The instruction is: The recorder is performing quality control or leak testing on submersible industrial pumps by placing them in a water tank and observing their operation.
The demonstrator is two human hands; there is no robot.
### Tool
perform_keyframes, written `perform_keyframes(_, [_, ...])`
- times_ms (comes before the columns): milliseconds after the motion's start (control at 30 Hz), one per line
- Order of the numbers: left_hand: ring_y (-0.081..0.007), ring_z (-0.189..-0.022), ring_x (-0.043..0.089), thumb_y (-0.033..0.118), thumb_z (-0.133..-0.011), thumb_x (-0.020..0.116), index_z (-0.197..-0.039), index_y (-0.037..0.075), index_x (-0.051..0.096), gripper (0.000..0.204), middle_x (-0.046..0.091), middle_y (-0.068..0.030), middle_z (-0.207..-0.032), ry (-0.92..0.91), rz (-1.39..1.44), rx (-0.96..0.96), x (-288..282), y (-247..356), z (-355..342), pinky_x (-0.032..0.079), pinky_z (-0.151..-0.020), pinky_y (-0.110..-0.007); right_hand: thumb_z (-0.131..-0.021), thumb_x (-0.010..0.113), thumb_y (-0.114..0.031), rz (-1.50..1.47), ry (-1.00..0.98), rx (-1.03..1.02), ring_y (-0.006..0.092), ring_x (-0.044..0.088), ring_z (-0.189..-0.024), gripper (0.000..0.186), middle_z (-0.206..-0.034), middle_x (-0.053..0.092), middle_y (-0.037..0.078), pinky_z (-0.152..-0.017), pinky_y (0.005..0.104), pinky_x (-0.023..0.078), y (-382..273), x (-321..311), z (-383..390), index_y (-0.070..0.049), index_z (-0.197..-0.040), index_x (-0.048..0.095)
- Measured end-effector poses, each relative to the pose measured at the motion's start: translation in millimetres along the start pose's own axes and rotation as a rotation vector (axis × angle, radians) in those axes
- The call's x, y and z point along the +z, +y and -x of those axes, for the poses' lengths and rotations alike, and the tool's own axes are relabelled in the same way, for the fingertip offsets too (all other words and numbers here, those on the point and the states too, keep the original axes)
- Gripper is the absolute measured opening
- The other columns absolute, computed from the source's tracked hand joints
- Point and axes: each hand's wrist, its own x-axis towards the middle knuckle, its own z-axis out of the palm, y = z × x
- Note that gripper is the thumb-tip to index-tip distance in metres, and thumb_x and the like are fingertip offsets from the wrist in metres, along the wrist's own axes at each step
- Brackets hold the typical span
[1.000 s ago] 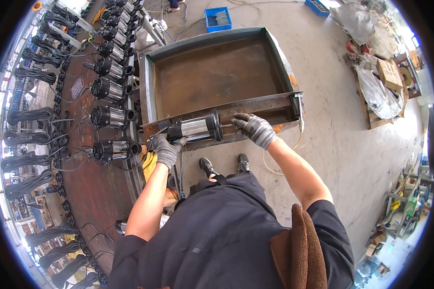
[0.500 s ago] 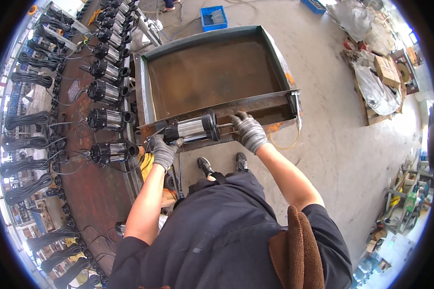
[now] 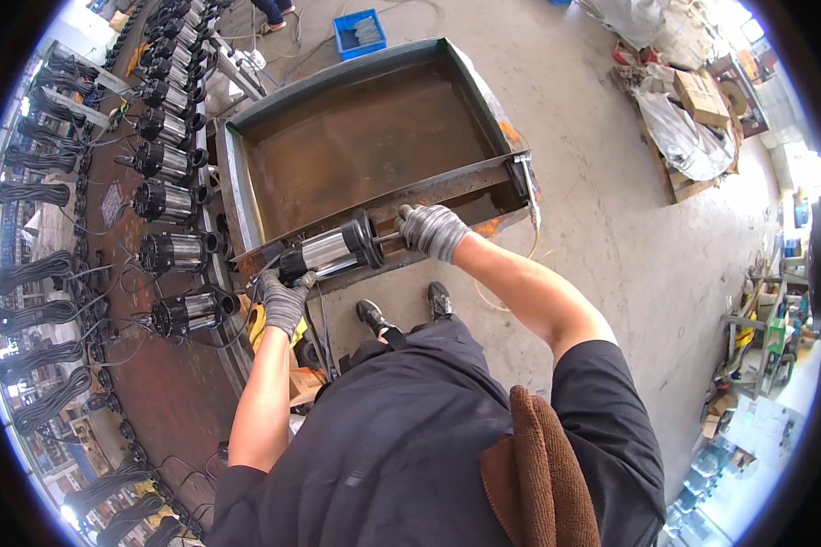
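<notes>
A motor unit with a shiny steel cylinder and black ends (image 3: pixel 325 252) lies along the near ledge of a water-filled metal tank (image 3: pixel 233 182). My left hand (image 3: pixel 283 305), in a grey striped glove, is closed around its black left end, thumb against the casing. From the round black flange at its right end, a thin metal shaft (image 3: pixel 389 238) sticks out. My right hand (image 3: pixel 435 232), gloved alike, has its fingers curled round that shaft. The shaft's tip is hidden in the glove.
Several similar motor units (image 3: pixel 181 252) with coiled black cables stand on the reddish bench (image 3: pixel 146 383) at left. A blue crate (image 3: pixel 359 35) sits on the floor beyond the tank, near another person's feet. A pallet with boxes (image 3: pixel 689 173) is at right. A yellowish hose (image 3: pixel 531 244) hangs from the tank's corner.
The whole view has shifted, so tank and bench appear further left and slightly turned. My right hand has turned on the shaft and sits a little nearer the flange. My left hand keeps its hold.
</notes>
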Motion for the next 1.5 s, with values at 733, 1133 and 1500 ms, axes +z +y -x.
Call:
perform_keyframes(733, [-0.0157,-0.091,0.057,0.001,-0.069,0.084,-0.112,0.001,0.057,0.051,0.063,-0.0056,-0.103,-0.029,-0.033,-0.024,5,33,4,0.051,-0.085,-0.030,-0.087,0.073,-0.033,-0.910,0.546,1.186,0.0226,0.054,-0.052,0.068,-0.084,0.058,0.013,-0.040,0.0391,0.046,236,73,120,-0.008,-0.135,0.031])
perform_keyframes(1133, [-0.0191,-0.088,0.062,0.025,-0.064,0.090,-0.108,-0.001,0.060,0.059,0.067,-0.0118,-0.098,-0.007,-0.167,-0.096,3,39,-1,0.050,-0.084,-0.035,-0.092,0.063,-0.017,-0.952,0.634,0.698,0.0120,0.055,-0.076,0.015,-0.079,0.056,-0.001,-0.070,0.0296,0.050,77,56,40,-0.010,-0.104,0.060])
perform_keyframes(1500, [-0.0185,-0.090,0.062,0.006,-0.069,0.087,-0.109,-0.002,0.064,0.047,0.069,-0.0088,-0.101,-0.031,-0.145,-0.079,-1,56,4,0.052,-0.088,-0.031,-0.092,0.046,-0.016,-1.743,0.457,0.756,0.0079,0.038,-0.038,0.019,-0.057,0.048,-0.003,-0.036,0.0228,0.027,-5,30,22,-0.011,-0.081,0.061])
